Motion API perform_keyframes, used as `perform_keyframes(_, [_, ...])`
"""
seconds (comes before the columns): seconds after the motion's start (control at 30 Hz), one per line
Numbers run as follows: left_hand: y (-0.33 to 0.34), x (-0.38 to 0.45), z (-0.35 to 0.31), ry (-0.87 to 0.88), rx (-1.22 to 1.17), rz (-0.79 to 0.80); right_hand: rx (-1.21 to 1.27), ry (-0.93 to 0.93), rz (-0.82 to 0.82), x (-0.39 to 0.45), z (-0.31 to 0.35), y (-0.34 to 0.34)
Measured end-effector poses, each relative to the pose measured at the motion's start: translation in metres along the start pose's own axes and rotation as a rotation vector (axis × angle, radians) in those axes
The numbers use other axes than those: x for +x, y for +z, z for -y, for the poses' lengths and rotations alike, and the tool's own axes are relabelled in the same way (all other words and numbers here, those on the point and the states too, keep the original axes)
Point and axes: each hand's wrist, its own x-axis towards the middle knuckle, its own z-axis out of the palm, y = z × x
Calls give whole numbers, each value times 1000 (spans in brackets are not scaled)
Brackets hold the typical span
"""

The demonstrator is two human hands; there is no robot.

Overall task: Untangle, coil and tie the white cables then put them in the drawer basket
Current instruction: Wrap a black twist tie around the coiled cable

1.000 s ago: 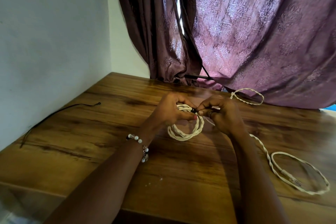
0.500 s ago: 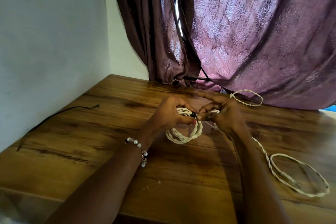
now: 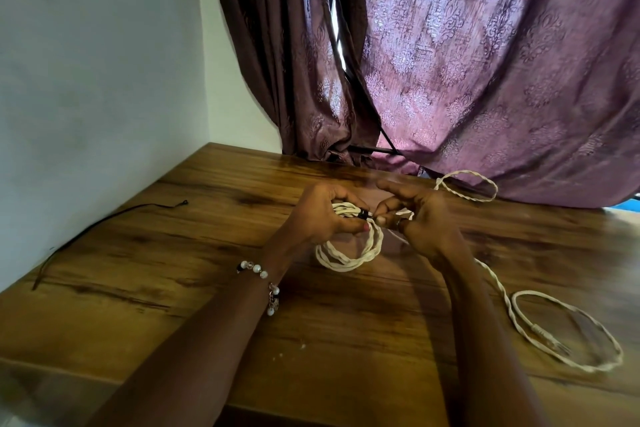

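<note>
A coiled white twisted cable [image 3: 349,255] hangs over the wooden table [image 3: 194,253] between my hands. My left hand [image 3: 320,215] grips the coil's top. My right hand [image 3: 420,218] pinches a small black tie [image 3: 363,214] wrapped around the coil's strands, with its index finger stretched out. A second white twisted cable [image 3: 502,295] lies loose on the table, running from a loop [image 3: 467,187] near the curtain to a larger loop [image 3: 568,333] at the right. The drawer basket is not in view.
A thin black cord [image 3: 104,222] lies along the wall at the table's left side. A purple patterned curtain [image 3: 485,62] drapes onto the table's far edge. A white wall borders the left.
My hands and the coil have shifted slightly; my right fingers have worked around the black tie, and the index finger is now extended. The loose cable has not moved.
</note>
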Motion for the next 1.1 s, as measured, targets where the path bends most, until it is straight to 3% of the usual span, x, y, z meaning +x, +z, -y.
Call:
perform_keyframes(0.43, [1, -1, -1, 32, 88, -1, -75, 41, -79, 1, 4, 8])
perform_keyframes(0.67, [-3, -3, -5, 32, 89, -26, -82, 77, -207, 1, 7, 20])
perform_keyframes(0.93, [-1, -3, -6, 66, 76, -40, -119, -18, -334, 0, 9, 31])
perform_keyframes(1.1, [-1, -3, -4, 61, -12, -56, 194, 14, -287, 2, 5, 23])
